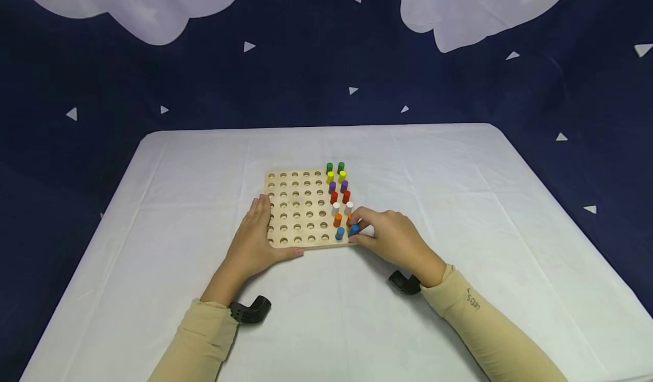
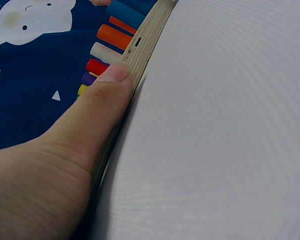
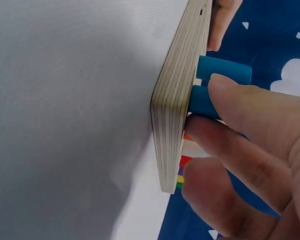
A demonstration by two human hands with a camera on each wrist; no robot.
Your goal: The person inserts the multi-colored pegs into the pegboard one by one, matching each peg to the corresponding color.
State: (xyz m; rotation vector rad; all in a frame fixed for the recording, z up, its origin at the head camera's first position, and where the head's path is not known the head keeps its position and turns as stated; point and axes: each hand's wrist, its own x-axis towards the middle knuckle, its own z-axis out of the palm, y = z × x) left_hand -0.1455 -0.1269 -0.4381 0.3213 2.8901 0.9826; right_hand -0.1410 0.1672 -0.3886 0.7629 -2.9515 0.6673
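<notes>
A pale wooden pegboard (image 1: 303,220) with rows of round holes lies on the table. My right hand (image 1: 395,240) pinches a blue peg (image 1: 354,230) at the board's near right corner. The right wrist view shows thumb and index finger around that peg, its lower end right at the board's surface. Beside it stands another blue peg (image 3: 230,69). Along the board's left side lie the straight fingers of my left hand (image 1: 250,246); its thumb (image 2: 110,90) stretches along the near edge. Behind the blue pegs, pairs run orange (image 1: 338,220), white (image 1: 335,208), red (image 1: 334,197), purple, yellow and green.
A white cloth covers the table (image 1: 178,200). Beyond its far edge hangs a dark blue curtain (image 1: 306,87) printed with clouds and small triangles. Black devices (image 1: 251,310) are strapped at both wrists, close over the cloth.
</notes>
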